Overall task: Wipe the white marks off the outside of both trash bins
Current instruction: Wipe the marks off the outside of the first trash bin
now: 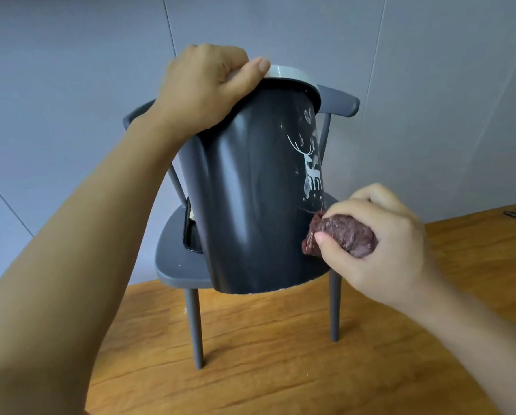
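- Bin (250,190), dark with a pale lid, stands tilted on the grey chair (175,259) seat, its lower edge overhanging the front.
- My left hand (202,85) curls over the lid rim, steadying the tilt.
- My right hand (379,244) grips a bunched maroon cloth (340,232), pressed to the lower wall beside the white marks (310,172).
- Judgement: light hollow plastic, smooth, likely to slide; the rim is the surest hold.

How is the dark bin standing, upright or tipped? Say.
Tipped. The dark bin leans on the grey chair, its base edge lifted, the left hand gripping its rim.
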Tool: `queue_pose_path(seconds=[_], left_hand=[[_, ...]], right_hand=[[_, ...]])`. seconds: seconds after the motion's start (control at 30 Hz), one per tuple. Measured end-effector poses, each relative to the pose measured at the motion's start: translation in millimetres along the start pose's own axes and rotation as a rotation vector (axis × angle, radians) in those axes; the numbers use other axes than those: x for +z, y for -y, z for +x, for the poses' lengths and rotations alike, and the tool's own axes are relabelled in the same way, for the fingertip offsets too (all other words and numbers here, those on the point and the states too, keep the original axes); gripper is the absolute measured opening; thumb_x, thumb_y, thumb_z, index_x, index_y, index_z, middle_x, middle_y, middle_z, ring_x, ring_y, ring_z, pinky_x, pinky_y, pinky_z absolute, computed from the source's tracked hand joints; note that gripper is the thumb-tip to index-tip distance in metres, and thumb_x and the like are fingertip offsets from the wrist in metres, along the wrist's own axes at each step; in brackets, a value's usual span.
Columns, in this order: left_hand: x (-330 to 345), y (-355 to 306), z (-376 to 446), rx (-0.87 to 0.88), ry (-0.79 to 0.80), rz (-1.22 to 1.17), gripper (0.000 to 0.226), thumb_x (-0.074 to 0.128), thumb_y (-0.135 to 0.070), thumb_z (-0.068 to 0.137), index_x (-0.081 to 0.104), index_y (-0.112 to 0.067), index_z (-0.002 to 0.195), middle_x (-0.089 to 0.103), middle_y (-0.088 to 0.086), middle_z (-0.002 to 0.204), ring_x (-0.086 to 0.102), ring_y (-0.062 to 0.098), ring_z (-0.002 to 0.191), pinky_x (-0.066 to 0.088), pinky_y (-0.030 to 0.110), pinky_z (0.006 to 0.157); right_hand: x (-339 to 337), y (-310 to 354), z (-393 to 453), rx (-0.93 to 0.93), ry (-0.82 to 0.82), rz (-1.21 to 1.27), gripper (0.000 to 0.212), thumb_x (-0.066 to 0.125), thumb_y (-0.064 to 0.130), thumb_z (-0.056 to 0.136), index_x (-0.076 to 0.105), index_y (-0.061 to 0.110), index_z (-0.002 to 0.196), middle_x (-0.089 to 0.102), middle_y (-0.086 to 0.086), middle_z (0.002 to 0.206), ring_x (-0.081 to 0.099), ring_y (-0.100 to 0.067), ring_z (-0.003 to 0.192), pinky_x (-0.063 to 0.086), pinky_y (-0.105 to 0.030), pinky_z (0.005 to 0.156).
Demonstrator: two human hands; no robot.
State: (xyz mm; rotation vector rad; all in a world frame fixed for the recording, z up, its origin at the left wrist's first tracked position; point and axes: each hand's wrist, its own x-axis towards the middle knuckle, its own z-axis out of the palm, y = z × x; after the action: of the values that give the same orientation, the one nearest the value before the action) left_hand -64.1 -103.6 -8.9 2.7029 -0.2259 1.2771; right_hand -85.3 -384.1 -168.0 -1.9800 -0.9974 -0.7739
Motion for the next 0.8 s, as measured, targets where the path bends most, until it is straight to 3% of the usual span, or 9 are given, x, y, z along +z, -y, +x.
queue_pose_path(seconds=[0.1, 0.2, 0.27, 0.43, 0.63, 0.8], left_hand=[[0, 0, 0, 0.005, -0.001, 0.022, 0.057, 0.040, -0.059, 0.100, 0.028, -0.016, 0.064, 0.033, 0.005, 0.057, 0.034, 0.029, 0.063, 0.024, 0.036, 0.057], [0, 0, 1, 0.016, 0.000, 0.019, 0.059, 0.040, -0.059, 0.100, 0.029, -0.013, 0.065, 0.033, 0.006, 0.057, 0.033, 0.029, 0.063, 0.024, 0.036, 0.058], [0, 1, 1, 0.021, 0.004, 0.006, 0.059, 0.040, -0.059, 0.100, 0.029, -0.012, 0.065, 0.031, 0.006, 0.057, 0.032, 0.028, 0.062, 0.024, 0.036, 0.058], [-2, 2, -1, 0.023, 0.018, -0.012, 0.058, 0.041, -0.057, 0.101, 0.027, -0.015, 0.063, 0.030, 0.005, 0.057, 0.032, 0.031, 0.063, 0.027, 0.040, 0.058], [-3, 1, -2, 0.000, 0.004, 0.007, 0.058, 0.040, -0.059, 0.100, 0.028, -0.016, 0.063, 0.031, 0.004, 0.056, 0.031, 0.028, 0.062, 0.021, 0.035, 0.058], [-3, 4, -3, -0.002, -0.003, 0.003, 0.058, 0.039, -0.061, 0.099, 0.028, -0.017, 0.063, 0.032, 0.003, 0.055, 0.031, 0.027, 0.061, 0.020, 0.034, 0.058]], right_hand=[[11, 5, 3, -0.024, -0.028, 0.026, 0.023, 0.079, 0.036, 0.085, 0.076, 0.020, 0.102, 0.054, 0.006, 0.100, 0.060, -0.007, 0.089, 0.046, -0.009, 0.076], [20, 14, 0, -0.066, 0.034, -0.019, 0.026, 0.077, 0.036, 0.087, 0.076, 0.015, 0.102, 0.053, 0.000, 0.101, 0.059, -0.020, 0.091, 0.056, -0.033, 0.075], [19, 17, -5, -0.098, 0.110, -0.058, 0.023, 0.077, 0.035, 0.087, 0.075, 0.015, 0.098, 0.050, -0.001, 0.099, 0.057, -0.023, 0.089, 0.056, -0.039, 0.067], [9, 26, -23, -0.176, 0.304, -0.130, 0.019, 0.068, 0.043, 0.085, 0.071, 0.024, 0.089, 0.045, 0.008, 0.091, 0.049, -0.013, 0.085, 0.053, -0.038, 0.056], [18, 38, -4, -0.133, 0.076, -0.088, 0.023, 0.076, 0.036, 0.087, 0.074, 0.015, 0.096, 0.051, 0.000, 0.099, 0.055, -0.022, 0.088, 0.055, -0.038, 0.061], [27, 48, -14, -0.228, 0.185, -0.240, 0.021, 0.080, 0.034, 0.086, 0.071, 0.016, 0.093, 0.047, 0.000, 0.097, 0.047, -0.020, 0.088, 0.045, -0.028, 0.054]])
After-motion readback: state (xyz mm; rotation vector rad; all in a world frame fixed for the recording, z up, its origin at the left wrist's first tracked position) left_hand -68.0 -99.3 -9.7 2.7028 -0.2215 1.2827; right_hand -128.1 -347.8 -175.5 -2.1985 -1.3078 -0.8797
